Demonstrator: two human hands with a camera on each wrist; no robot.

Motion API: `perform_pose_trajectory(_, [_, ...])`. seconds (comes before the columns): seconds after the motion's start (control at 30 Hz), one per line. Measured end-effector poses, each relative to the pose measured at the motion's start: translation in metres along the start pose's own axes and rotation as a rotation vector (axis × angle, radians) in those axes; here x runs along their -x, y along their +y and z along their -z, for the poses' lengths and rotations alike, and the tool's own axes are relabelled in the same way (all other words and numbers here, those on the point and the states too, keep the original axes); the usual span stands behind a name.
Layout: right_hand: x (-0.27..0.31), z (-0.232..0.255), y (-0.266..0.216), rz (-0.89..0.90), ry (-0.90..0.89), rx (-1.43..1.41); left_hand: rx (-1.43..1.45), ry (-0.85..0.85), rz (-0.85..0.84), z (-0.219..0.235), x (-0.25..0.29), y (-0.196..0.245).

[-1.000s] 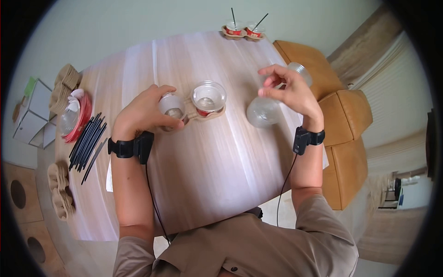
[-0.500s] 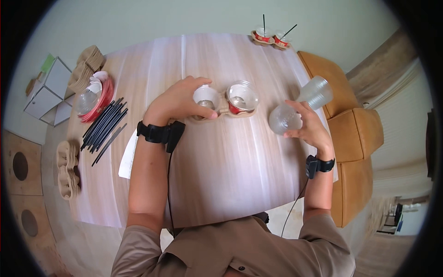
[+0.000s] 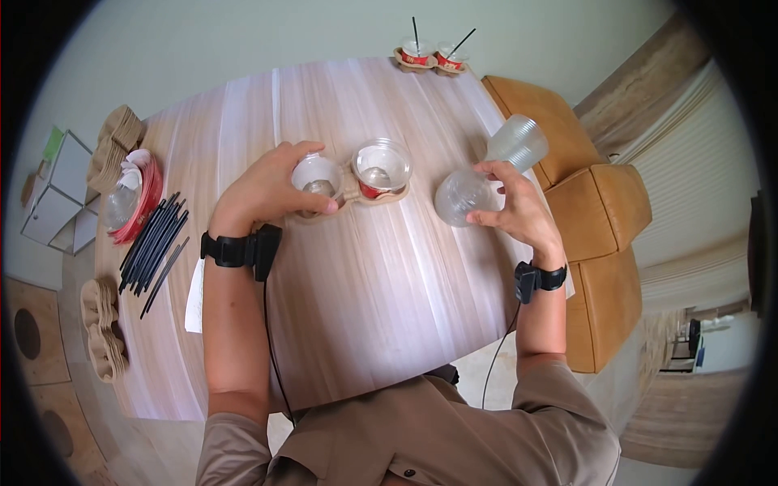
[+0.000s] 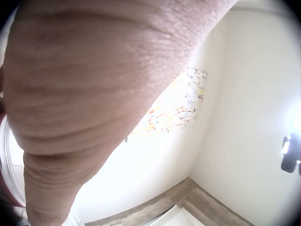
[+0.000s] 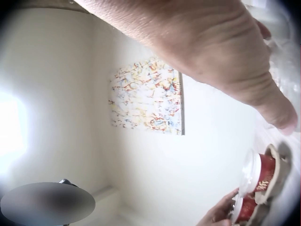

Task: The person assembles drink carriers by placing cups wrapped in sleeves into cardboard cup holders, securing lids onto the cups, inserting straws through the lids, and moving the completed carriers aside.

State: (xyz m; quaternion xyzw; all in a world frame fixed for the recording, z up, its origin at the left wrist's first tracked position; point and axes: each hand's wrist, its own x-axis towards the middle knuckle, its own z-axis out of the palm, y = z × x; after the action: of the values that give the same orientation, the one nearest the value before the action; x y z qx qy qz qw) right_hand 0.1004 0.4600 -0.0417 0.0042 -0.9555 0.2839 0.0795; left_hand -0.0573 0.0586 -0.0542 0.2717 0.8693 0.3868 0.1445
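Observation:
My left hand curves round the left clear plastic cup, thumb in front and fingers behind. This cup sits in a brown cardboard cup carrier. Beside it in the same carrier stands a second clear cup with a red band. On the right, my right hand grips the near end of a stack of clear dome lids, thumb below and fingers above. In the right wrist view, the red-banded cups stand in the carrier, left fingers at the nearer one.
A stack of clear plastic cups lies on its side behind the lids. At the far edge another carrier holds two cups with straws. On the left are black straws, red sleeves and stacked carriers.
My right hand has come down from above the dome lids and closed its thumb and fingers about their near end. My left hand stays at the left cup. The head view has swung and returned.

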Motion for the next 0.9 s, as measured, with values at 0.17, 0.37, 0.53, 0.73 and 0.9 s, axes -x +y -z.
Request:
perform_pose_trajectory(0.17, [0.0, -0.002, -0.002, 0.025, -0.007, 0.025, -0.033, 0.008, -0.004, 0.0, -0.001, -0.001])
perform_pose_trajectory(0.37, [-0.007, -0.015, 0.007, 0.139, 0.134, -0.036, -0.022, 0.038, -0.062, -0.005, -0.004, -0.008])
perform_pose_trajectory(0.53, [-0.021, -0.001, -0.01, 0.169, 0.162, -0.053, 0.047, 0.125, -0.074, -0.005, -0.007, -0.016])
perform_pose_trajectory(0.73, [-0.065, -0.015, -0.083, 0.14, -0.06, -0.553, 0.162, 0.172, -0.021, 0.026, -0.003, -0.022])
perform_pose_trajectory(0.9, [-0.105, -0.067, -0.119, 0.114, -0.368, -0.761, 0.497, 0.038, 0.054, 0.034, 0.007, -0.013])
